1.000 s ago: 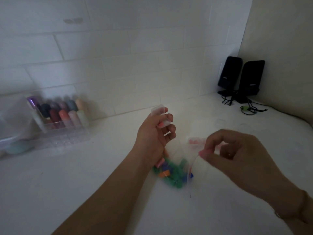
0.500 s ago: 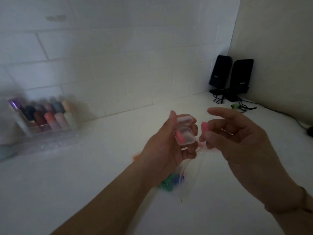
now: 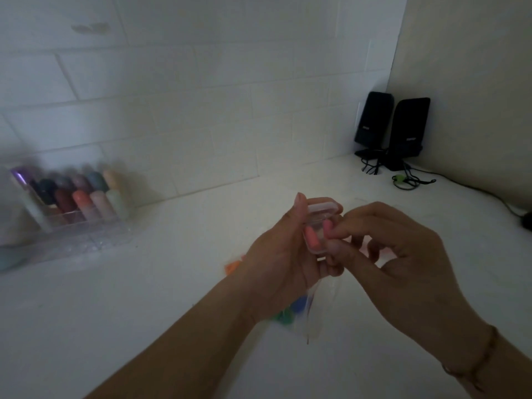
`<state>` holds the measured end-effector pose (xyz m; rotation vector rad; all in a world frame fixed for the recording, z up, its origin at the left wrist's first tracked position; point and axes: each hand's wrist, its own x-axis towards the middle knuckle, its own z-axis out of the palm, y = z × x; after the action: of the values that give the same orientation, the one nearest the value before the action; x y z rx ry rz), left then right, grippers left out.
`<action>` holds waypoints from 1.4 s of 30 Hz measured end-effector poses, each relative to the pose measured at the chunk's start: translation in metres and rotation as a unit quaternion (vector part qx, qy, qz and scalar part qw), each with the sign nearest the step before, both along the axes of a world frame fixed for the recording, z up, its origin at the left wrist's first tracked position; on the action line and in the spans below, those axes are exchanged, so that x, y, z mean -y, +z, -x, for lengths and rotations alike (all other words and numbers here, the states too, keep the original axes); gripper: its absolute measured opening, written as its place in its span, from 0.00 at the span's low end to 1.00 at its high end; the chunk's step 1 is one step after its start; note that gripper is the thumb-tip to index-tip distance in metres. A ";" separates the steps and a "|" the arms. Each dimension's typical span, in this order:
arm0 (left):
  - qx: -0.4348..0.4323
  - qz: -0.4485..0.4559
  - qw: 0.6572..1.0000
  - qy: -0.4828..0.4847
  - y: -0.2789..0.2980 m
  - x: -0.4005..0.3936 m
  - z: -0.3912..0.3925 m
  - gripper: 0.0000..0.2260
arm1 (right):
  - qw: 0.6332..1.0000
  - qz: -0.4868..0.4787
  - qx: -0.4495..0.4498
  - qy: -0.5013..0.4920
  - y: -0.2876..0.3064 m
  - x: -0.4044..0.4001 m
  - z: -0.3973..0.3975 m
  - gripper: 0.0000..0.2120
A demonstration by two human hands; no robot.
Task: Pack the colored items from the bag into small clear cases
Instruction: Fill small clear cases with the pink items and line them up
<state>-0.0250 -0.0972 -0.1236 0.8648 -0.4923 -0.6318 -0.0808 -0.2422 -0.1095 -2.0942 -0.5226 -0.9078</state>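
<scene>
Head view, left hand point(image 3: 283, 254) gripping open clear case point(image 3: 318, 226), right hand point(image 3: 403, 254) now pressing pink item point(image 3: 328, 227) inside

Both forearms are bare, with no sleeve in view on either. The right hand point(image 3: 403, 254) has a thin chain bracelet point(image 3: 475, 364) at the wrist, well back from the fingers point(image 3: 339, 226) (its links blur in the dim light). The left hand point(image 3: 276, 260) wears nothing visible.

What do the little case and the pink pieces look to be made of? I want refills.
Small clear case: likely hard glossy plastic, see-through with a hinged lid. Pink piece inside it and the one pinched by the right hand: matte, possibly foam.
</scene>
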 end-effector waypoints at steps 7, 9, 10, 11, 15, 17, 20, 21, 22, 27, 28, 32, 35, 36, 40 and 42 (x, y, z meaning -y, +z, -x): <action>0.004 0.019 1.000 -0.024 0.005 -0.003 -0.001 0.17 | 1.000 0.012 -0.010 -0.005 -0.001 0.004 -0.002 0.08; 0.003 0.019 1.000 -0.021 0.004 -0.002 0.000 0.16 | 0.999 0.034 -0.011 -0.014 -0.003 0.004 -0.003 0.10; 0.007 0.019 1.000 -0.024 0.004 -0.002 0.000 0.15 | 0.999 0.031 -0.009 -0.018 -0.003 0.004 -0.003 0.10; 0.011 0.023 0.999 -0.028 0.004 -0.002 0.000 0.14 | 1.000 0.020 -0.005 -0.021 -0.003 0.005 -0.002 0.09; 0.022 0.013 1.000 -0.004 0.007 -0.005 0.000 0.23 | 0.998 -0.044 -0.021 -0.039 0.002 0.007 0.001 0.08; 0.040 -0.032 0.998 0.043 0.009 -0.004 0.001 0.26 | 0.997 -0.032 -0.053 -0.052 0.001 0.006 -0.001 0.10; 0.149 -0.128 0.976 0.093 0.005 -0.003 0.000 0.26 | 0.991 -0.012 -0.120 -0.053 -0.003 0.003 -0.004 0.10; 0.202 -0.164 0.960 0.100 0.003 -0.004 0.000 0.24 | 0.989 -0.032 -0.137 -0.044 -0.002 0.002 -0.004 0.11; 0.243 -0.180 0.947 0.108 0.001 -0.004 0.000 0.21 | 0.986 -0.059 -0.154 -0.033 -0.001 0.003 -0.004 0.11; 0.427 -0.193 0.837 0.282 -0.003 0.000 0.004 0.15 | 0.967 -0.152 -0.207 0.014 0.000 0.010 -0.007 0.02; 0.436 -0.203 0.820 0.311 -0.003 0.000 0.004 0.14 | 0.965 -0.157 -0.208 0.015 -0.001 0.010 -0.008 0.03; 0.339 -0.188 0.875 0.288 0.001 -0.001 0.006 0.14 | 0.968 -0.128 -0.214 0.028 -0.002 0.012 -0.009 0.07; 0.353 -0.226 0.867 0.271 0.002 -0.001 0.007 0.17 | 0.961 -0.148 -0.229 0.049 0.003 0.020 -0.012 0.06; 0.381 -0.251 0.847 0.274 0.002 -0.002 0.007 0.18 | 0.955 -0.188 -0.225 0.040 0.005 0.028 -0.015 0.04; 0.504 -0.353 0.728 0.303 0.003 -0.003 -0.003 0.14 | 0.956 -0.186 -0.173 -0.146 0.005 0.079 -0.036 0.07; 0.530 -0.427 0.674 0.287 0.011 0.002 -0.013 0.14 | 0.935 -0.120 -0.212 -0.259 -0.003 0.105 -0.042 0.10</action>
<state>-0.0120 -0.0997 -0.1124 2.2150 -0.9142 0.4009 -0.0388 -0.3476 -0.1125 -2.1424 0.3691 -0.7166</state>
